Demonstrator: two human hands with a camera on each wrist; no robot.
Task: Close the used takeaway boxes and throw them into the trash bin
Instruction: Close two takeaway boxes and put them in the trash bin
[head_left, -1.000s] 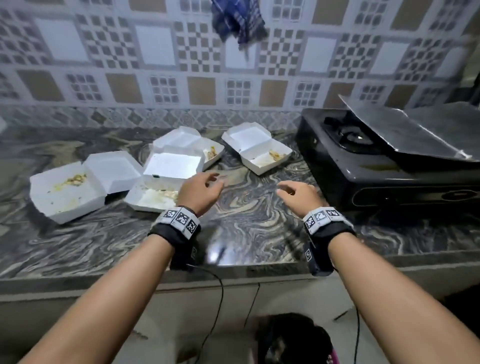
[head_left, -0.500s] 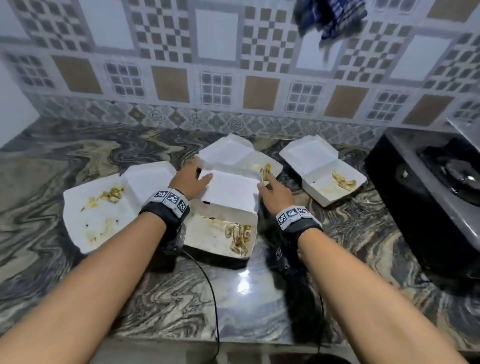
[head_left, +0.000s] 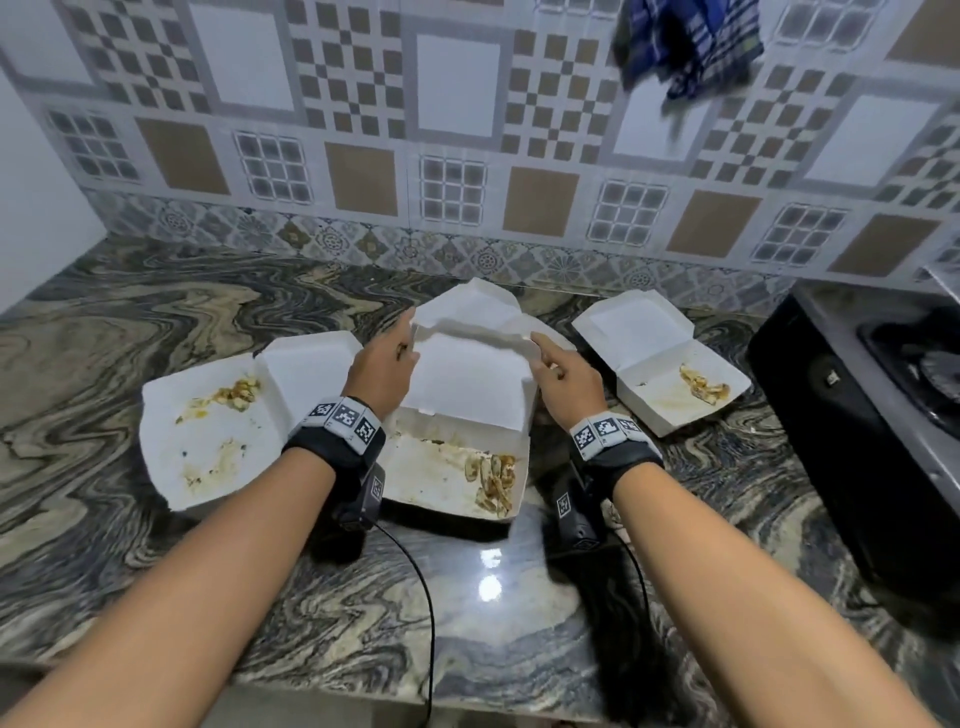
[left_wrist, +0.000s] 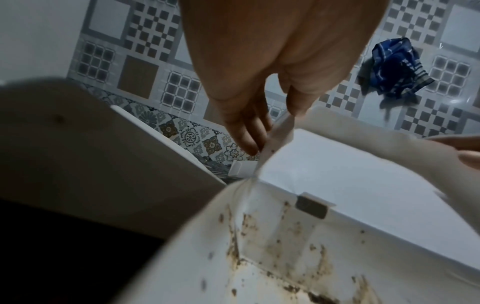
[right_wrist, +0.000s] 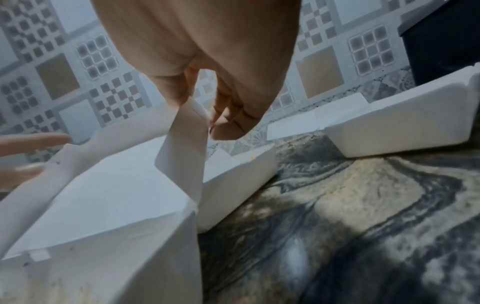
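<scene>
Several white foam takeaway boxes lie open on the marble counter. The middle box (head_left: 457, 467) has food scraps in its base, and its lid (head_left: 467, 379) stands half raised. My left hand (head_left: 387, 358) pinches the lid's left side flap (left_wrist: 275, 135) between thumb and fingers. My right hand (head_left: 561, 374) pinches the right side flap (right_wrist: 187, 133). A soiled box (head_left: 208, 436) lies open at the left, another box (head_left: 670, 369) at the right, and one more box (head_left: 467, 304) behind the lid. No trash bin is in view.
A black gas stove (head_left: 872, 415) stands at the right edge of the marble counter (head_left: 156, 571). A tiled wall (head_left: 457, 156) runs behind, with a blue checked cloth (head_left: 680, 47) hanging on it. Cables run from my wrist cameras over the counter's front edge.
Both hands moved from above the counter to the middle box and took hold of its lid's side flaps. The lid has risen from lying back toward the base.
</scene>
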